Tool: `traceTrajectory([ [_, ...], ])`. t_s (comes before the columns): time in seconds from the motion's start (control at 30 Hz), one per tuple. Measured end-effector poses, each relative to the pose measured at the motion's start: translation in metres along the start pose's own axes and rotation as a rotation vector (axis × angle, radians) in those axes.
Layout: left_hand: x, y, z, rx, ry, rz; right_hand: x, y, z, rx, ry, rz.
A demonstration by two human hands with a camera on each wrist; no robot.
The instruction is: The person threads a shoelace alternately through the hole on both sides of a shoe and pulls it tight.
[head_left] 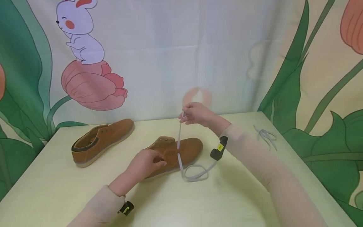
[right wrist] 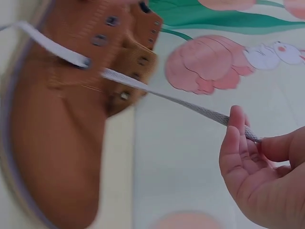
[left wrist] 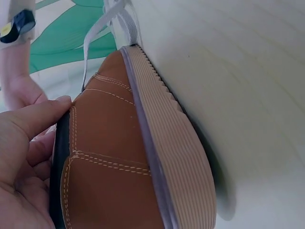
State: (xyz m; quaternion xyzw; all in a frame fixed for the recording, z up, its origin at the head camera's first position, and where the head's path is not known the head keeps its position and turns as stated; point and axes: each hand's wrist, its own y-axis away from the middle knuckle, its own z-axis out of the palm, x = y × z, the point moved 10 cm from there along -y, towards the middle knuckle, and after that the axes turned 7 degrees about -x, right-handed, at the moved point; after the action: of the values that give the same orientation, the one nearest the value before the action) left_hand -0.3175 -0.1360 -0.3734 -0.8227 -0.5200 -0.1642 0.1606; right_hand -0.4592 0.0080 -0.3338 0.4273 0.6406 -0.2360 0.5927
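Note:
A brown low shoe [head_left: 191, 149] with a pale ribbed sole stands on the table, toe to the right. At its opening my left hand [head_left: 146, 162] grips the side edge; the left wrist view shows the thumb outside and the fingers on the inner side. Through the eyelet nearest the toe runs a flat grey shoelace [right wrist: 190, 106]. Above the shoe, my right hand [head_left: 198, 115] pinches one end of this lace and holds it taut. The lace's other part lies looped on the table before the shoe.
A second brown shoe [head_left: 116, 132], with no lace in its visible eyelets, stands at the back left. Another grey shoelace [head_left: 266, 135] lies bundled at the right of the table [head_left: 181, 208]. Behind the table hangs a printed cloth [head_left: 158, 63].

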Motion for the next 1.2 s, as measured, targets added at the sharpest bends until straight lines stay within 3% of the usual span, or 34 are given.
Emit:
traceTrajectory([
  [0.17,0.001,0.001,0.001,-0.008,-0.016,0.022,-0.019,0.000,-0.020,0.062,-0.058,-0.015],
  [0.43,-0.002,0.002,0.003,-0.032,-0.013,0.009,-0.031,-0.002,-0.055,0.184,-0.132,-0.030],
  [0.73,0.000,-0.001,0.003,-0.033,-0.013,0.021,-0.057,0.016,-0.090,0.302,-0.177,-0.124],
  [1.03,0.002,-0.004,-0.011,-0.090,-0.038,0.059,-0.059,0.027,-0.075,0.210,-0.140,-0.164],
  [1.2,-0.007,-0.006,-0.038,-0.025,-0.109,0.027,-0.047,0.036,-0.060,0.205,-0.070,-0.167],
])
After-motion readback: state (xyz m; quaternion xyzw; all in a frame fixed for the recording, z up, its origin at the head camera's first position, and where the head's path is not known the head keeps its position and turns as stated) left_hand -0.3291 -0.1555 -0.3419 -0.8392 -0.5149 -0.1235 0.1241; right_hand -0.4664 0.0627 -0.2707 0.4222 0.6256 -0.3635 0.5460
